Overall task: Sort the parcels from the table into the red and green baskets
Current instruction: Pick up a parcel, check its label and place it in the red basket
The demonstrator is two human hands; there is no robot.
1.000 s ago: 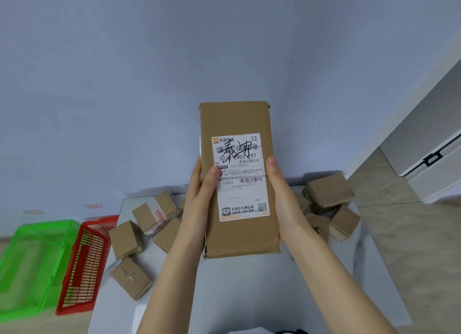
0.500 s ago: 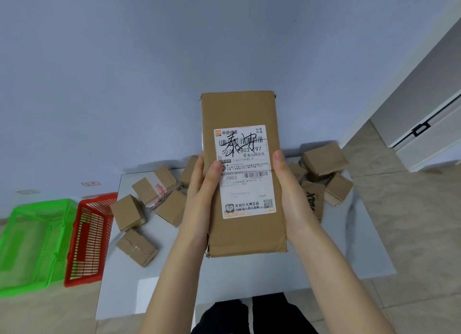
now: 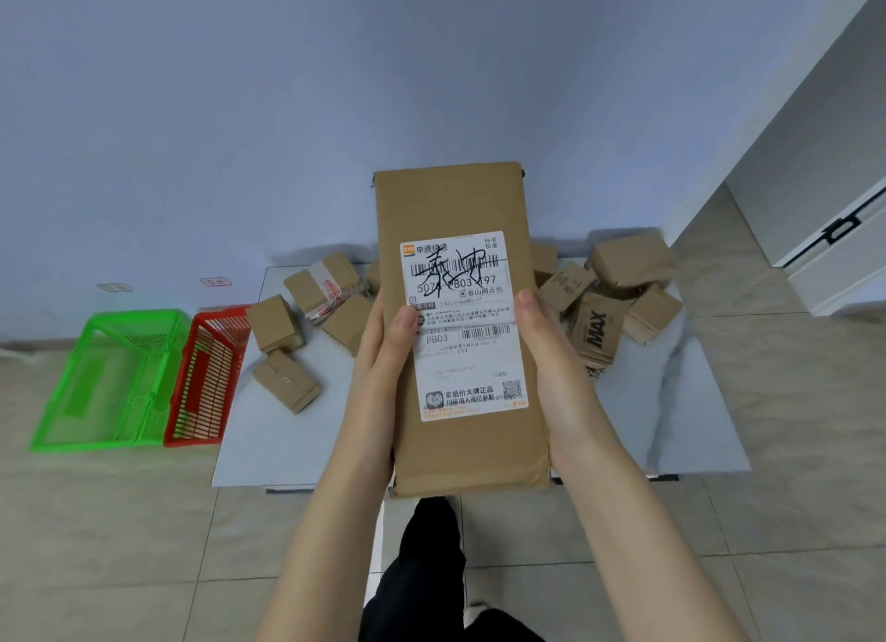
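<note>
Pale wall and white bench (image 3: 268, 440) sit beyond the fingers (image 3: 405, 322): left hand (image 3: 378, 377) and right hand (image 3: 551, 373) still clasp the labelled parcel (image 3: 450, 200) upright. Over 1 second the person has backed off. Red basket (image 3: 215, 382) and green basket (image 3: 134, 313) lie left of the fingers, so dropping looks next.

Bare forearms up to left hand (image 3: 378, 368) and right hand (image 3: 551, 363), thumbnails short and plain. Black trousers (image 3: 422, 574) on the legs. Footwear too blurred.
</note>
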